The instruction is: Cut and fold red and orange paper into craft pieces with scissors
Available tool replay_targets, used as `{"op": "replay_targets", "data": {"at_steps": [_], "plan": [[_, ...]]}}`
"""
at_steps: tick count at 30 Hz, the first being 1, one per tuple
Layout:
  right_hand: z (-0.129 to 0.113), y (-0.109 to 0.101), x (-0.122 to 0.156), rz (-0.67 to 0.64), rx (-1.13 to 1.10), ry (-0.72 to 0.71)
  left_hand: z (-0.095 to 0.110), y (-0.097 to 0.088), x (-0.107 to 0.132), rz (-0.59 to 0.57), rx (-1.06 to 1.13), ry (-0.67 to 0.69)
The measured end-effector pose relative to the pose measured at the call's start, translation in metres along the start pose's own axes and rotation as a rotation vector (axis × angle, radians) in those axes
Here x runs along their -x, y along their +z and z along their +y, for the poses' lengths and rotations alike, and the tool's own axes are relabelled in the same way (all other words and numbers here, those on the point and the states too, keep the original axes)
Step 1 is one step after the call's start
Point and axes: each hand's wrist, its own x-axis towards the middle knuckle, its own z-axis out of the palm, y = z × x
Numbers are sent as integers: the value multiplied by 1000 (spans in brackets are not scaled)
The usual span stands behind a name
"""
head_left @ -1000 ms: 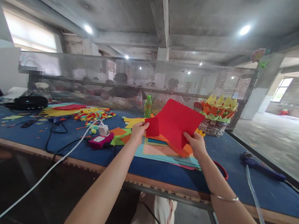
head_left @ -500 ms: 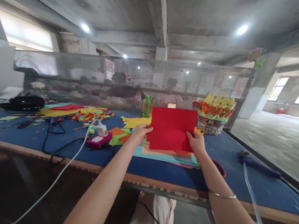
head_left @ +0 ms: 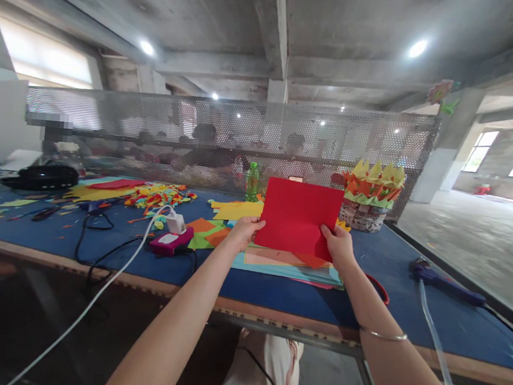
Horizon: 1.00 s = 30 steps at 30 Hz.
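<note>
My left hand [head_left: 244, 232] and right hand [head_left: 338, 243] pinch, thumbs nearest me, a smooth red rectangular paper sheet [head_left: 300, 215] by its lower sides | sheet tilted up over layered pale-blue and orange paper sheets [head_left: 285, 271] | likely light, bendable, easily creased; opposite edges suit a gentle grip

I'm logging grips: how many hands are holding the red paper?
2: the left hand grips the red paper at lower left, the right hand at lower right. The paper's far side is hidden; no other hand shows.
</note>
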Motion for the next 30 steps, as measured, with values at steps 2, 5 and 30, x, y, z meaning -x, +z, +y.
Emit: {"op": "replay_targets", "data": {"at_steps": [2, 5, 30], "plan": [[-1, 0, 1, 0, -7, -1, -1, 0, 0, -4, -2, 1], [-1, 0, 1, 0, -12, 6, -2, 1, -1, -6, -3, 10], [-21, 6, 12, -7, -167, 66, -7, -3, -6, 54, 0, 119]]}}
